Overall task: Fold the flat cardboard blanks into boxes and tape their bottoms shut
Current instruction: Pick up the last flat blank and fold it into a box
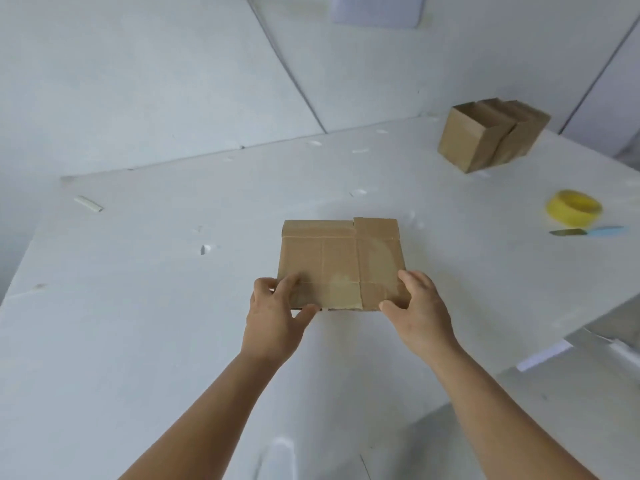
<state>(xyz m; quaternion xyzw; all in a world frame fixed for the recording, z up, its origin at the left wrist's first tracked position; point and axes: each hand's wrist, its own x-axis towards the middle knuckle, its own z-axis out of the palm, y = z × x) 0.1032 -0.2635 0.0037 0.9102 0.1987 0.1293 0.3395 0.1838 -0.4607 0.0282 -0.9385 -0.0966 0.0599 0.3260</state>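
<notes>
Though no writing legible, both hands (346,306) pinching the flat cardboard blank's (341,261) near corners.

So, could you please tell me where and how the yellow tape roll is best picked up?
Take the yellow tape roll by its rim, from above: it seems to lie flat on the table, open middle up, so fingers can hook inside, thumb outside. The right hand is nearer, though it now holds the flat cardboard blank.
</notes>
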